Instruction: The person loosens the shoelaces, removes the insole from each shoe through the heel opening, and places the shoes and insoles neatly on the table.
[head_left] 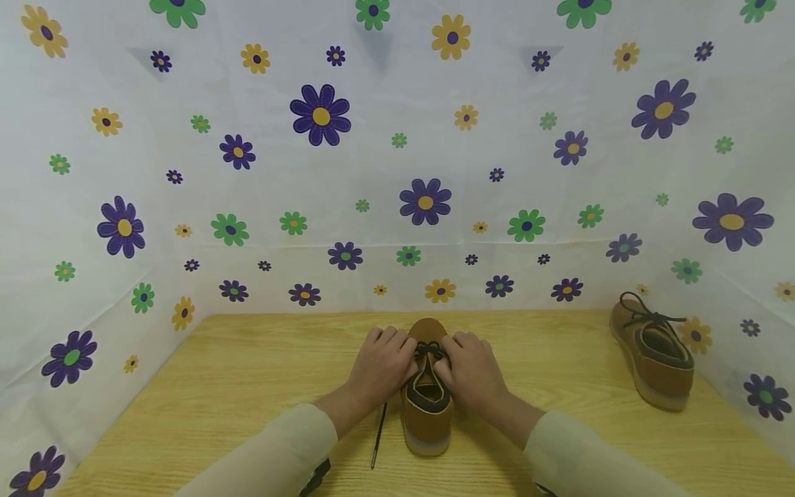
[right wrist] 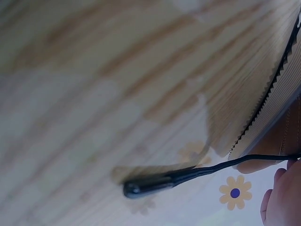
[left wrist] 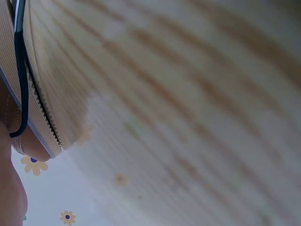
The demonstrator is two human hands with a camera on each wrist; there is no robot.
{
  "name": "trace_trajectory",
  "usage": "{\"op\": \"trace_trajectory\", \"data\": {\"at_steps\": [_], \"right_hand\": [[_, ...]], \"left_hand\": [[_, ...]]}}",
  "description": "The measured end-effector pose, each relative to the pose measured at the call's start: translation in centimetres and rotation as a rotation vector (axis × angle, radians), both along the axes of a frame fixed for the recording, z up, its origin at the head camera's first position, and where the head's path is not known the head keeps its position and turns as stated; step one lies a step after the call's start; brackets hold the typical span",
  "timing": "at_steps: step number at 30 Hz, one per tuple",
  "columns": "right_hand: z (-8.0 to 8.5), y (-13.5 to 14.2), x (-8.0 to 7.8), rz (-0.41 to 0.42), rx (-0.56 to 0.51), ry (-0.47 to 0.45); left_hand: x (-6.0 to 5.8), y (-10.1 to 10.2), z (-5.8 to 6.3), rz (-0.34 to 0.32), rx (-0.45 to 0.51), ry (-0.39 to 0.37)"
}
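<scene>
Brown shoe (head_left: 428, 431) stands upright mid-way across the table (head_left: 248, 386), toe toward the far edge, heel toward the near edge. We see the left hand (head_left: 385, 360) and right hand (head_left: 475, 369) either side of it, each grip clamped on the black lace (head_left: 428, 349) at the bow. Lace tip (head_left: 375, 455) trails left of the heel. We note a second shoe (head_left: 663, 379) by the right edge, near the far right corner.

The left hand (head_left: 384, 359) and right hand (head_left: 473, 366) curl inward, near each other.
</scene>
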State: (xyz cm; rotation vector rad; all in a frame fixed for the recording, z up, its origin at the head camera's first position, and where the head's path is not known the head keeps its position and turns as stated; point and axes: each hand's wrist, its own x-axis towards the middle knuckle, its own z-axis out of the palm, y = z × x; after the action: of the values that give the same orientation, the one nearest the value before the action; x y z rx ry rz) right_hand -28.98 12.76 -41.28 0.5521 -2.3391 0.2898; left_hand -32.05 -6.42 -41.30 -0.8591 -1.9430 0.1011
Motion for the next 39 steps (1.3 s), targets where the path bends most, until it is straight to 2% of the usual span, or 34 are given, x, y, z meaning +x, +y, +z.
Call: {"op": "trace_trajectory", "data": {"at_steps": [6, 16, 23, 33, 39], "right_hand": [[0.05, 0.02, 0.11, -0.006, -0.007, -0.016], [0.19, 0.12, 0.30, -0.032, 0.000, -0.030], [0.52, 0.11, 0.44, -0.083, -0.003, -0.053], [0.61, 0.36, 0.40, -0.094, 0.006, 0.060], [0.55, 0.50, 0.55, -0.086, -0.036, 0.041]], "left_hand": [[-0.19, -0.07, -0.29, -0.002, -0.009, 0.014], [-0.06, -0.31, -0.39, 0.020, 0.010, -0.024], [0.15, -0.51, -0.15, 0.041, 0.005, -0.002], [0.35, -0.80, -0.41, 0.057, -0.033, -0.018], [0.30, -0.99, -0.50, 0.057, -0.031, -0.037]]}}
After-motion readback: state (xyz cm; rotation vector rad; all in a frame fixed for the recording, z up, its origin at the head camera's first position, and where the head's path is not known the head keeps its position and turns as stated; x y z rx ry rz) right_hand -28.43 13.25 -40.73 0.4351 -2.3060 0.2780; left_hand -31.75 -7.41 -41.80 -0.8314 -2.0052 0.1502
